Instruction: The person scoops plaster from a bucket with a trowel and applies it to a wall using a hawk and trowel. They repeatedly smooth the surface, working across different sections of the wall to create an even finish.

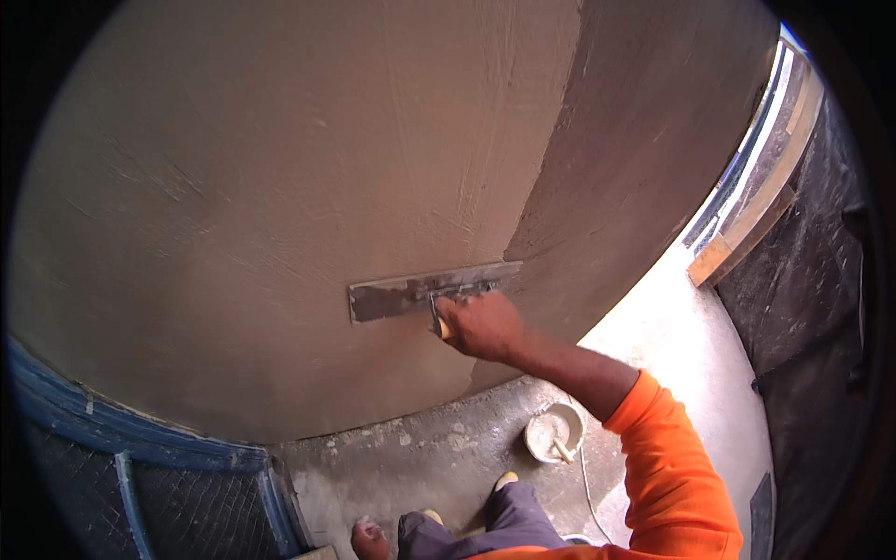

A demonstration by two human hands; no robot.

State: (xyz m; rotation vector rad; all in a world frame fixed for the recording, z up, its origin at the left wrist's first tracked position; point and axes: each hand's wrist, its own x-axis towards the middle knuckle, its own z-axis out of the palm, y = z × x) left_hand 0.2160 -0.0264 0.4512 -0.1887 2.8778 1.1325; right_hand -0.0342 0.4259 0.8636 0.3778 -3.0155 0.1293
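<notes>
My right hand, in an orange sleeve, grips the handle of a long steel plastering trowel. The trowel's blade lies flat against a tan plastered wall, nearly level, with its right end at the edge of a darker, wetter grey patch of wall. Smears of plaster coat the blade. My left hand is out of view.
A white bucket with a tool in it stands on the rough concrete floor below my arm. A blue metal frame with wire mesh runs along the lower left. Wooden boards and dark sheeting lie at right. My feet show at the bottom.
</notes>
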